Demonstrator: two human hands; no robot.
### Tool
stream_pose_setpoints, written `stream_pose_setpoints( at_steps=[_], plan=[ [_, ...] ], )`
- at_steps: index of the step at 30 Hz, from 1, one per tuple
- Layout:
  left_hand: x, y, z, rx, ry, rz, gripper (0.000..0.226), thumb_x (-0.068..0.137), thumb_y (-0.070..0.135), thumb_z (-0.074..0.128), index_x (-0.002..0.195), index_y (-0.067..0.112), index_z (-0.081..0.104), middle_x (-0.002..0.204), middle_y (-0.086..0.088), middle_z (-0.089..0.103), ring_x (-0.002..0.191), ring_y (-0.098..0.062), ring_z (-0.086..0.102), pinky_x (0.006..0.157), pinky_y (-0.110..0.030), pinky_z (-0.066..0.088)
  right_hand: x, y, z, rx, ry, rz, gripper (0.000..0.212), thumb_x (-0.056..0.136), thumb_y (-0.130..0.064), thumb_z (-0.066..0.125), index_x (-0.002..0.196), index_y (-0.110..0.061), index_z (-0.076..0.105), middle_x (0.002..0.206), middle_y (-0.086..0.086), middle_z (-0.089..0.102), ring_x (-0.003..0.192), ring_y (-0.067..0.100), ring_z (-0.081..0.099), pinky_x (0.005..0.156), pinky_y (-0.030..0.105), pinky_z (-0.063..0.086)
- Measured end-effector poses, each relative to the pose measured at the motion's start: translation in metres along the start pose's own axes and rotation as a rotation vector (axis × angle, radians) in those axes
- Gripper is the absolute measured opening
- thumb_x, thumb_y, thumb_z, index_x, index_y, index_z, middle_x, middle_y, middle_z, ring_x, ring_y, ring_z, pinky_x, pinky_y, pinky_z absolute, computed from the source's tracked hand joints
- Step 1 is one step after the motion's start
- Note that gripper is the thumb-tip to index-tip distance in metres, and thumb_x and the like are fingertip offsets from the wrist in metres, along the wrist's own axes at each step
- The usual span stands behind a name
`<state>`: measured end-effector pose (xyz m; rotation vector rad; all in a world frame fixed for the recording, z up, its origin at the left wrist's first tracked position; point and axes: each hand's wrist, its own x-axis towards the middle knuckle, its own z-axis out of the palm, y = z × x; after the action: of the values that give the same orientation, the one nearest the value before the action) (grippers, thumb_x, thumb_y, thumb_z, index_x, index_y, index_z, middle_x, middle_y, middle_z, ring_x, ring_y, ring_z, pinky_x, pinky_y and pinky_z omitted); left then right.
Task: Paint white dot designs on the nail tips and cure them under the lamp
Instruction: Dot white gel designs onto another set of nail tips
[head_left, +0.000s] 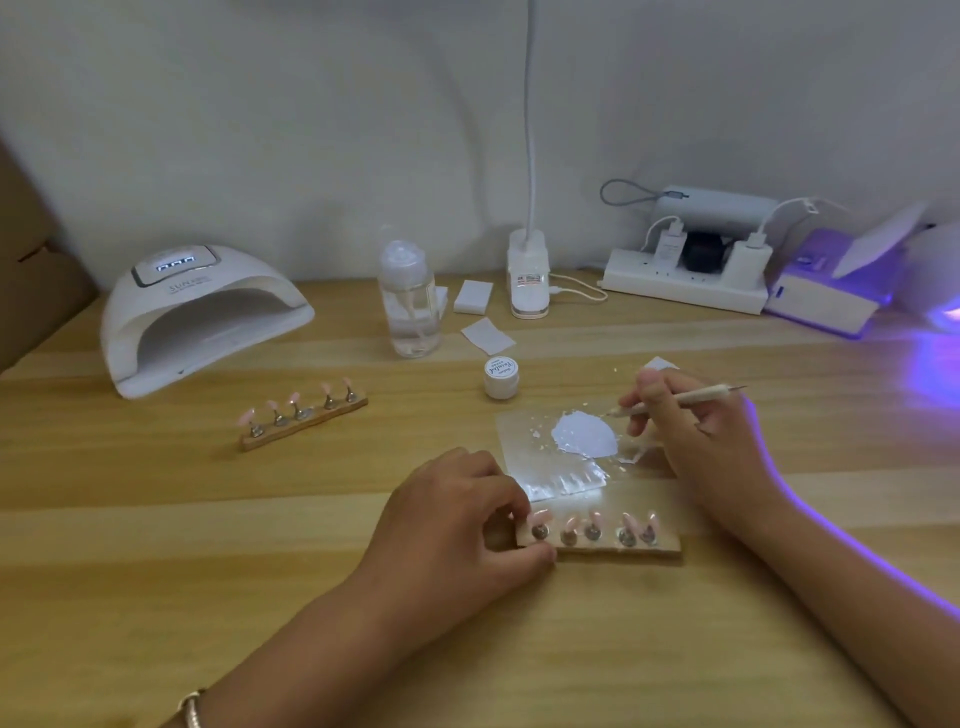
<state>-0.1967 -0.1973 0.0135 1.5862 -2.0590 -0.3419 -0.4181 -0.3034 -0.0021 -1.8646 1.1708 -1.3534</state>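
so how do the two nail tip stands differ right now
The near stand is held at its end by the left hand, beside the paint palette; the far stand sits untouched near the curing lamp, angled. Both are wooden and carry five pink tips.

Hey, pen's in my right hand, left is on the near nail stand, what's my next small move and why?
Probably dip the dotting pen tip into the white paint blob. The right hand holds it just beside the blob, while the left hand steadies the near stand of pink tips.
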Motion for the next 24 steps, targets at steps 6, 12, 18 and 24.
stream_pose_setpoints(
  at_steps=[6,12,18,24],
  plan=[
    [0.000,-0.010,0.006,-0.050,0.005,-0.001,0.029,0.068,0.056,0.073,0.082,0.030,0.068,0.083,0.016,0.057,0.085,-0.004,0.051,0.079,-0.017,0.038,0.000,0.005,0.001,-0.207,-0.069,-0.134,0.041,0.099,-0.042,0.045,0.073,-0.019,0.066,0.069,-0.018,0.064,0.083,0.004,0.061,0.087,0.056,0.044],
    [-0.001,-0.015,0.007,-0.063,0.028,-0.011,0.027,0.066,0.058,0.067,0.075,0.032,0.064,0.079,0.019,0.055,0.085,-0.005,0.052,0.075,-0.016,0.034,0.002,0.004,0.002,-0.247,-0.123,-0.105,0.039,0.094,-0.042,0.049,0.073,-0.016,0.070,0.076,-0.020,0.066,0.085,0.006,0.057,0.088,0.055,0.043],
    [-0.001,-0.016,0.010,-0.044,0.043,-0.013,0.026,0.066,0.058,0.067,0.075,0.034,0.061,0.081,0.019,0.054,0.086,-0.004,0.051,0.078,-0.017,0.034,0.002,0.004,0.003,-0.250,-0.130,-0.107,0.039,0.097,-0.044,0.051,0.074,-0.018,0.070,0.075,-0.019,0.067,0.087,0.005,0.057,0.089,0.054,0.044],
    [0.000,-0.015,0.008,-0.088,0.032,0.000,0.029,0.067,0.056,0.066,0.088,0.036,0.064,0.092,0.019,0.054,0.096,-0.004,0.052,0.086,-0.021,0.037,0.002,0.007,0.003,-0.233,-0.106,-0.127,0.037,0.100,-0.041,0.051,0.076,-0.019,0.069,0.075,-0.020,0.067,0.087,0.005,0.060,0.089,0.057,0.043]
  ],
)
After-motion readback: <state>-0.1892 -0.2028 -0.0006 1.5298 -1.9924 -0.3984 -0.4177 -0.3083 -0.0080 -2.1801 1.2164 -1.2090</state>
